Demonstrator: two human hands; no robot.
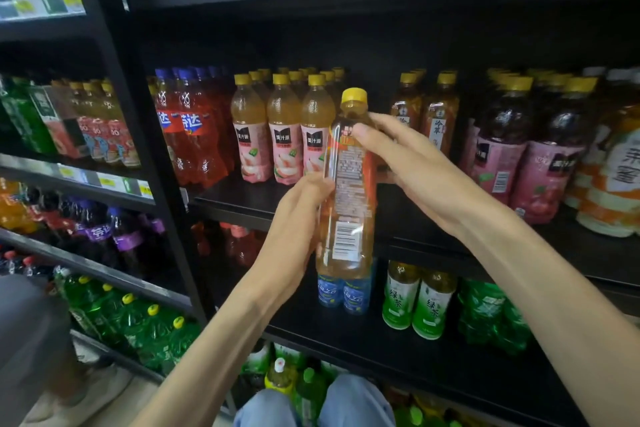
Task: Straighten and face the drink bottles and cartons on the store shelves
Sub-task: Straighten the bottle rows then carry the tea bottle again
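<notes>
While both hands held it clear of the shelf, a yellow-capped juice bottle (pixel 349 184) showed its barcode side to the camera.

Left hand (pixel 298 218) gripped the lower body and right hand (pixel 405 156) pinched near the shoulder, probably a hold for twisting the label forward. It hung upright in front of the middle shelf edge (pixel 415 239), beside the peach juice row (pixel 284 128). An open gap (pixel 381 180) between that row and the tea bottles (pixel 436 114) looked wide enough to take it.
</notes>
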